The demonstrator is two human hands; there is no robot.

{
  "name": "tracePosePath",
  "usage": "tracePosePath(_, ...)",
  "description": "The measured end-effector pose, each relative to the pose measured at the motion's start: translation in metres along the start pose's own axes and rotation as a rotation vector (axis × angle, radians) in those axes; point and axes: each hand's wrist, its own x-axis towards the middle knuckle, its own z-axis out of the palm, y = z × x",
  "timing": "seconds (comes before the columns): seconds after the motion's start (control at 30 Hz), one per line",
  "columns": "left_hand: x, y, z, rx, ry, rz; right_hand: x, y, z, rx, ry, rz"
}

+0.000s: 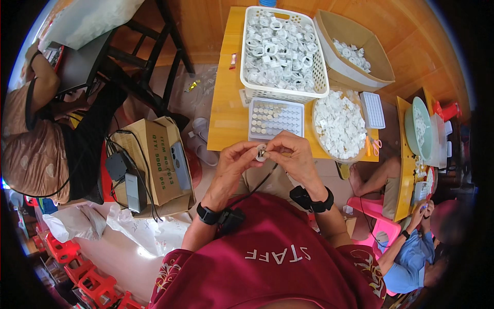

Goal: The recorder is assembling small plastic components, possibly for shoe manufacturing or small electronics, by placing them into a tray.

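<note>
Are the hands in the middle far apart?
No, the left hand and right hand come together, with their fingers on one small part.

Left hand (237, 159), right hand (292, 155), both pinching

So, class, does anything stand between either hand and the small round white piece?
Nothing visible does: the left hand and right hand both hold the small round white piece; the compartment tray lies beyond them.

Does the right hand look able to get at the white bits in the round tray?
Probably yes: the right hand is near the white bits, and nothing seems to stand between them. But it's busy with a small part, which the left hand holds too.
</note>
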Motion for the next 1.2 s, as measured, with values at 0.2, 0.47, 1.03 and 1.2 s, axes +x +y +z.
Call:
tracePosePath(0.2,0.002,0.001,0.000,0.023,-0.021,0.006,0.000,-0.005,-0.002,-0.373,-0.051,-0.252)
tracePosePath(0.47,0.002,-0.003,0.002,0.059,-0.035,-0.018,0.000,-0.003,-0.008,-0.310,-0.101,-0.218)
tracePosePath(1.03,0.004,-0.013,0.015,0.126,-0.036,0.017,-0.010,0.006,-0.011,0.435,0.000,0.178)
tracePosePath(1.2,0.006,-0.011,0.017,0.019,0.019,-0.044,-0.010,0.008,-0.008,0.441,0.041,0.180)
